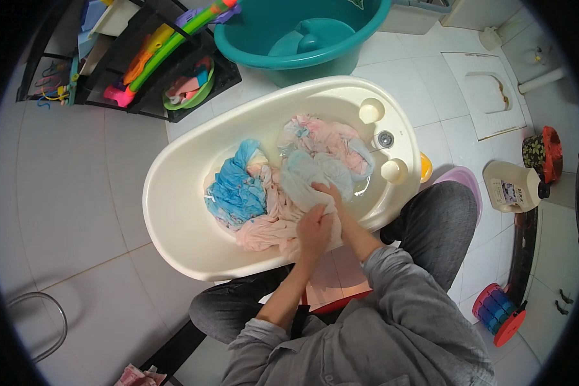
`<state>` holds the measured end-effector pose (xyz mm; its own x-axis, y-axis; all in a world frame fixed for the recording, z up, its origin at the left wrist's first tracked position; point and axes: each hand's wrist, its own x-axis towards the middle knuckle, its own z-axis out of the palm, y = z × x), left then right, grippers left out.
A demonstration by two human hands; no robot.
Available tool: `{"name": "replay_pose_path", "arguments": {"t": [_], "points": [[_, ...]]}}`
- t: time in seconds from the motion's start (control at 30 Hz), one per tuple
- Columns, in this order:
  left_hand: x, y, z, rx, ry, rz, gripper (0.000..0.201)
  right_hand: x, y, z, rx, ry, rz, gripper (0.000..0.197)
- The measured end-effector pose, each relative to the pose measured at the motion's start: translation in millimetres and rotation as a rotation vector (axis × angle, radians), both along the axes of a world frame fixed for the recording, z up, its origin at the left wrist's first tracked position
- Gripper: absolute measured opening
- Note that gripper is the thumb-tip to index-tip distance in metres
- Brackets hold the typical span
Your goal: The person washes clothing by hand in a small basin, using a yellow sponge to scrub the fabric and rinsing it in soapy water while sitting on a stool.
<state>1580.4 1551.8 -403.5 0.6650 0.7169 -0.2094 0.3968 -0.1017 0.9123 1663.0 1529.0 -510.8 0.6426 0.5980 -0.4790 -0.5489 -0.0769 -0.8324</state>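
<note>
My left hand (pixel 314 228) is closed on the near end of a wet, whitish garment (pixel 305 175). Just beyond it, my right hand (pixel 332 197) grips the same garment, and the two hands are close together. The garment lies bunched in a cream baby bathtub (pixel 180 248) with a little water at its right end. To its left are a bright blue cloth (pixel 237 191) and a pale pink cloth (pixel 264 230). A pink patterned cloth (pixel 331 138) is heaped behind it. Which exact kinds of clothing these are cannot be made out.
A teal basin (pixel 289 61) stands behind the tub, beside a black shelf (pixel 228 77) of toys. On the right are a squat toilet (pixel 486 93), a beige jug (pixel 511 186), a lilac basin (pixel 464 177) and a red-ended reel (pixel 508 326). My knees flank the tub's near side.
</note>
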Motion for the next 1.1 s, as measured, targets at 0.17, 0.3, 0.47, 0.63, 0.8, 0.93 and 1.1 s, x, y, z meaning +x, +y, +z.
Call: {"name": "replay_pose_path", "arguments": {"t": [0.17,0.3,0.47,0.63,0.8,0.93,1.1], "points": [[14,30,-29,0.563,0.145,0.237,0.025,-11,6,41,-0.072,0.418,-0.145,0.030],[-24,106,-29,0.605,0.269,0.599,0.026,7,18,141,0.038,0.339,-0.068,0.025],[-81,89,8,0.432,-0.049,0.726,0.027,21,16,145,0.383,-0.125,0.079,0.027],[-86,39,-12,0.259,0.579,0.023,0.010,39,-19,72,-0.482,-0.911,0.406,0.032],[-39,47,-4,0.614,0.145,0.017,0.033,34,-24,91,-0.194,-0.793,0.241,0.032],[1,82,9,0.642,0.072,-0.133,0.028,48,-24,183,0.338,-0.541,0.202,0.025],[-4,94,33,0.104,-0.192,-0.069,0.014,75,-27,167,0.409,0.071,-0.123,0.023]]}}
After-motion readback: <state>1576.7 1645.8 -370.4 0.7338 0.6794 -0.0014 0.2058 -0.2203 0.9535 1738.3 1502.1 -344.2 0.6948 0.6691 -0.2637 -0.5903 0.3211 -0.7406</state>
